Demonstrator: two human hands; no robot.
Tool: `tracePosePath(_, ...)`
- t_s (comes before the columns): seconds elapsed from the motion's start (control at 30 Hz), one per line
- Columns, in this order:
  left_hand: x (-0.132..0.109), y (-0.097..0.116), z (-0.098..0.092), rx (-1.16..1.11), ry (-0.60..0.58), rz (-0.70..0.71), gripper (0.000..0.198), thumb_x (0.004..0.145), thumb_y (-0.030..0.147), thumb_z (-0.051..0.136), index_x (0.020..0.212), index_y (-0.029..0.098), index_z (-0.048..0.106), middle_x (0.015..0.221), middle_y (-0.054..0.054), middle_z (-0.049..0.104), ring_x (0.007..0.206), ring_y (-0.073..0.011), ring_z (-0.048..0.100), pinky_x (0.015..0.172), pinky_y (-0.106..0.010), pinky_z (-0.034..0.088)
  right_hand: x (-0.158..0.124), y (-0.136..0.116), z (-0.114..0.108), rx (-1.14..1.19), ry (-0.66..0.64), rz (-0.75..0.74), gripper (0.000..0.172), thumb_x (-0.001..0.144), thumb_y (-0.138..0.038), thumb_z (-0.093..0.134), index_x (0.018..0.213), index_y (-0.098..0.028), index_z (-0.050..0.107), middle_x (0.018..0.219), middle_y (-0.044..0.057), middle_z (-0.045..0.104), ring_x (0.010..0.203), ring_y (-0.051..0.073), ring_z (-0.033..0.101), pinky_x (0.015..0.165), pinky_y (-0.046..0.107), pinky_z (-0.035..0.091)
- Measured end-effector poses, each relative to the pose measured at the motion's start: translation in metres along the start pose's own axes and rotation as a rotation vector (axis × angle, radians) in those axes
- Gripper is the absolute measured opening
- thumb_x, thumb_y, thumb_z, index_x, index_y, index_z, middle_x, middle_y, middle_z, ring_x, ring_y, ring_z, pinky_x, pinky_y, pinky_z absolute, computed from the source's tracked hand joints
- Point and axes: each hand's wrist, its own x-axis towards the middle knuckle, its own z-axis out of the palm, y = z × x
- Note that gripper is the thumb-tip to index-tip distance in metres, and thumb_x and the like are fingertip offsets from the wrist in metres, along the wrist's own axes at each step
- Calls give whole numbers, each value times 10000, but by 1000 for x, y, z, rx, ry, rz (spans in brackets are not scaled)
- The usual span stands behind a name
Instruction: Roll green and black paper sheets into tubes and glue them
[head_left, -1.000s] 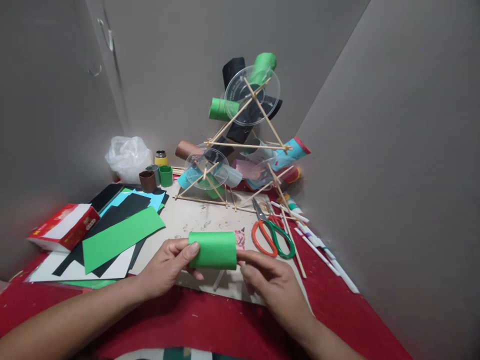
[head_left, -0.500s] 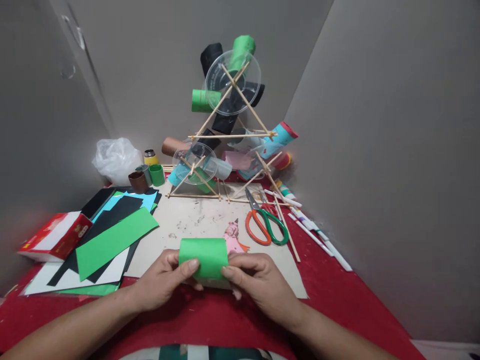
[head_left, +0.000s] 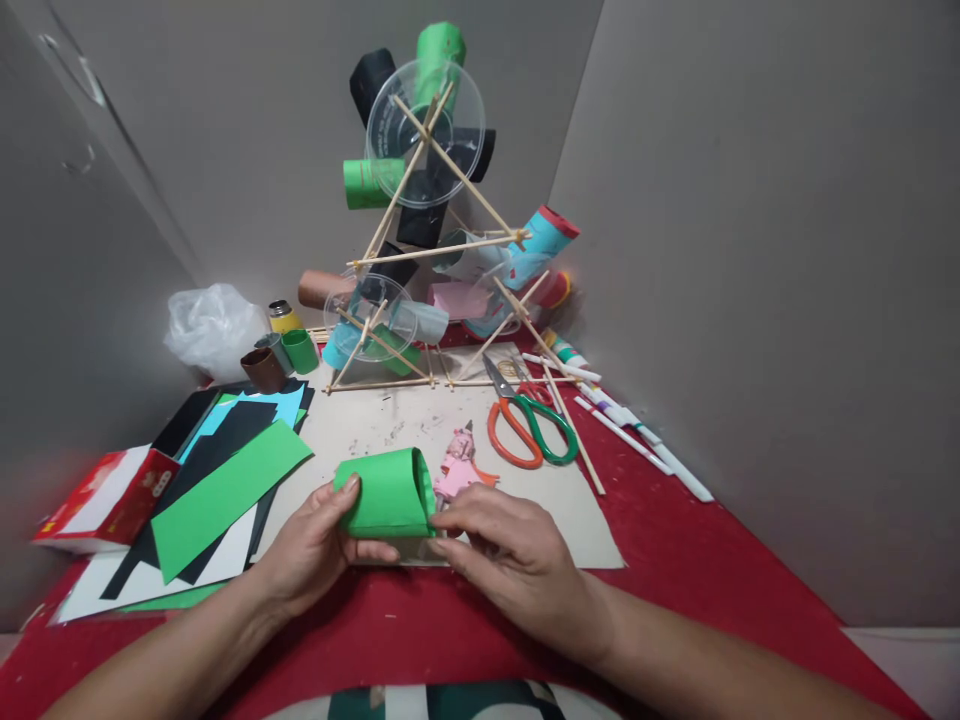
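A green paper roll [head_left: 384,493] is held low over a beige cardboard sheet [head_left: 517,500]. My left hand [head_left: 311,545] grips its left end, thumb on top and fingers underneath. My right hand [head_left: 506,560] is closed at the roll's open right end, fingertips pressed on the lower edge. A small pink cut-out figure [head_left: 459,466] lies just behind the roll. Orange- and green-handled scissors [head_left: 529,425] lie on the sheet to the right.
A skewer frame [head_left: 427,250] carrying clear plastic lids and paper rolls stands at the back. Green, black and blue paper sheets [head_left: 225,470] lie left, beside a red box [head_left: 105,500]. Small cups [head_left: 281,350] and a plastic bag [head_left: 210,325] sit behind. White sticks [head_left: 637,440] lie right.
The green roll has turned so its open right end shows. Both hands have drawn it a little nearer and lower, and the view has tilted down and to the right.
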Motion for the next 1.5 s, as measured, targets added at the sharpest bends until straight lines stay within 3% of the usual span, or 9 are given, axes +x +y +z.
tracePosePath(0.1, 0, -4, 1, 2, -51, -15, 255, 891, 344, 602, 990, 126, 691, 865, -96, 722, 744, -183, 684, 651, -289, 604, -1, 0, 3, 18, -27, 46, 54, 843, -134, 644, 842, -110, 693, 676, 84, 655, 611, 157, 605, 556, 258, 476)
tracePosePath(0.23, 1, -8, 1, 1, -109, -19, 259, 915, 337, 564, 996, 130, 696, 879, -103, 727, 762, -185, 692, 671, -287, 601, 0, -3, 6, 32, -80, 116, 153, 859, -116, 596, 728, -104, 674, 607, 60, 605, 550, 134, 551, 527, 243, 434)
tracePosePath(0.43, -2, -7, -1, 55, -126, -20, 285, 883, 352, 611, 1011, 115, 704, 854, -113, 730, 760, -200, 692, 684, -288, 578, 1, -3, 4, 93, -149, 141, 192, 871, -120, 568, 713, -117, 677, 606, 49, 600, 555, 126, 547, 538, 230, 424)
tracePosePath(0.6, -5, 0, -4, 98, -142, 63, 239, 856, 332, 647, 816, 115, 738, 783, -88, 722, 762, -191, 671, 769, -300, 523, 2, -2, -2, 102, -67, 202, 208, 908, -156, 531, 769, -137, 685, 649, 49, 645, 596, 134, 585, 580, 229, 453)
tracePosePath(0.77, -6, 3, -6, 123, -196, 92, 209, 845, 338, 660, 834, 147, 745, 748, -47, 705, 710, -153, 637, 761, -270, 482, 5, 6, -5, 42, 6, 393, 156, 890, -238, 576, 790, -165, 671, 680, 24, 653, 601, 129, 572, 559, 218, 431)
tracePosePath(0.93, -9, -1, -9, 230, -239, 44, 258, 839, 374, 656, 823, 129, 735, 747, -60, 695, 716, -171, 619, 732, -279, 460, 4, 8, -2, 10, -142, 397, 166, 860, -218, 552, 720, -159, 622, 582, -11, 552, 517, 107, 487, 512, 218, 370)
tracePosePath(1.1, -9, -4, -12, 372, -232, -9, 377, 812, 464, 657, 755, 96, 717, 712, -86, 681, 705, -197, 605, 708, -301, 455, 3, 7, -2, -32, -229, 342, 324, 858, -133, 434, 545, -195, 372, 516, -55, 330, 476, 84, 350, 487, 229, 269)
tracePosePath(1.33, -7, -3, -7, 282, -219, 29, 312, 819, 424, 661, 815, 120, 734, 772, -82, 693, 768, -206, 611, 760, -311, 444, 4, 10, -5, 76, -274, 471, 352, 887, -261, 462, 549, -200, 385, 533, -52, 312, 498, 92, 315, 478, 236, 259)
tracePosePath(1.5, -7, -2, -6, 286, -239, 17, 296, 819, 417, 665, 799, 131, 740, 758, -69, 692, 751, -193, 611, 756, -299, 441, 10, 5, -5, 173, -275, 578, 355, 818, -256, 492, 516, -215, 311, 503, -65, 266, 474, 84, 262, 447, 231, 221)
